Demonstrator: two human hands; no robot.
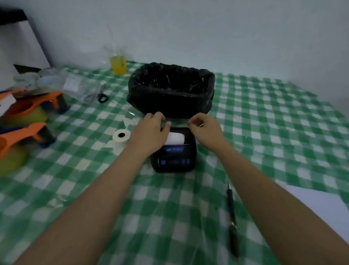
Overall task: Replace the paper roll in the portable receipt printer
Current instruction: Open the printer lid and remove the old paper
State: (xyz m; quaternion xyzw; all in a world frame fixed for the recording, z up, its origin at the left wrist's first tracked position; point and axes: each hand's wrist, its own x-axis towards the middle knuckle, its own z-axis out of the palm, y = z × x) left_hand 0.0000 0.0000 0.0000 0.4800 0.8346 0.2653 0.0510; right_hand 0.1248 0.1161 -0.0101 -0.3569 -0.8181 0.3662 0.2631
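The black portable receipt printer [174, 160] sits mid-table with its paper bay open and a white paper roll [175, 138] lying inside. My left hand [148, 132] grips the printer's far left edge, fingers curled at the back rim. My right hand [204, 128] hovers at the far right corner with thumb and fingers pinched together; blur hides whether anything is between them. A second white paper roll [121, 136] stands on end on the cloth, just left of my left wrist.
A bin lined with a black bag [171, 90] stands directly behind the printer. A black pen [232, 217] lies front right. Orange-and-green items [20, 115] crowd the left edge. A cup of yellow liquid [118, 62], clear bags and scissors [102, 97] are at the back.
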